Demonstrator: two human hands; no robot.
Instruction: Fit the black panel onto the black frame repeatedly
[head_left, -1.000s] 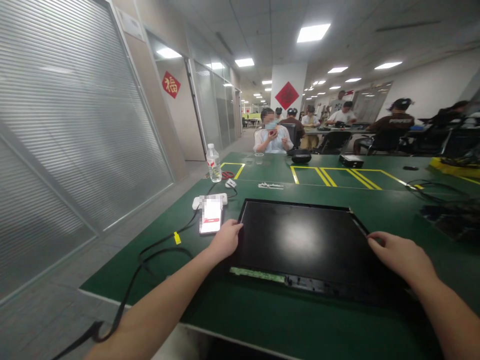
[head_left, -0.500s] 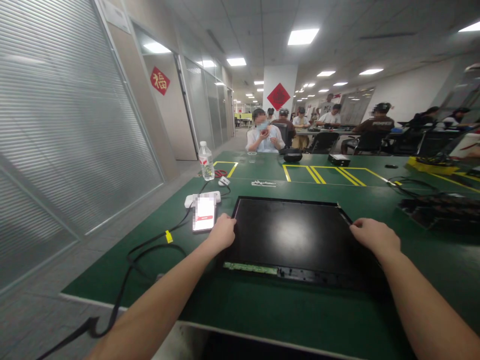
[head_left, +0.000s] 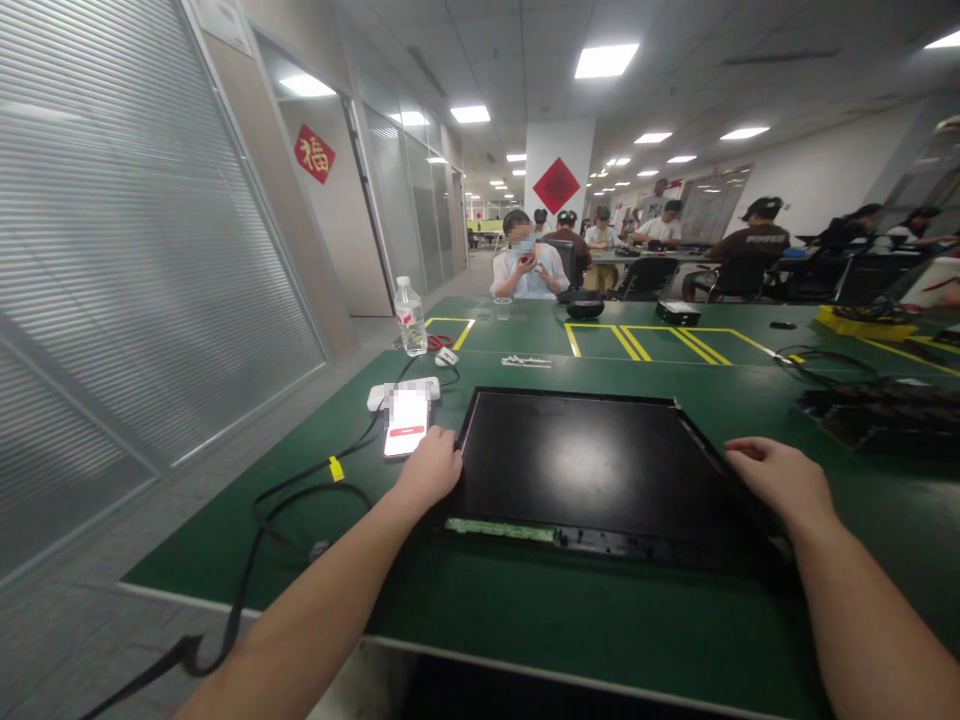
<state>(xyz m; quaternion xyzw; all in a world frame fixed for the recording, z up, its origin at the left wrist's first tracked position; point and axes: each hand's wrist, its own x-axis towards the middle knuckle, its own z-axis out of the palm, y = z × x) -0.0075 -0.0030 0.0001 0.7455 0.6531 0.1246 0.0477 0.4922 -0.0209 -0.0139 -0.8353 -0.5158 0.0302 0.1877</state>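
A black flat display panel (head_left: pixel 592 465) lies screen up on the green table (head_left: pixel 525 620), with a strip of green circuit board showing along its near edge. My left hand (head_left: pixel 429 468) rests curled against the panel's left edge, fingers closed round it. My right hand (head_left: pixel 780 478) lies on the panel's right edge, fingers bent over the rim. Both forearms reach in from the bottom of the view.
A phone with a lit screen (head_left: pixel 406 422) lies left of the panel beside a white power strip (head_left: pixel 401 390); a black cable (head_left: pixel 300 500) runs off the table's left corner. A water bottle (head_left: pixel 409 316), yellow floor-tape marks and seated people are farther back. Dark parts (head_left: pixel 877 412) lie at right.
My left hand slid slightly toward me along the panel's left edge. My right hand moved a little right and nearer along the right edge. The view shifted slightly.
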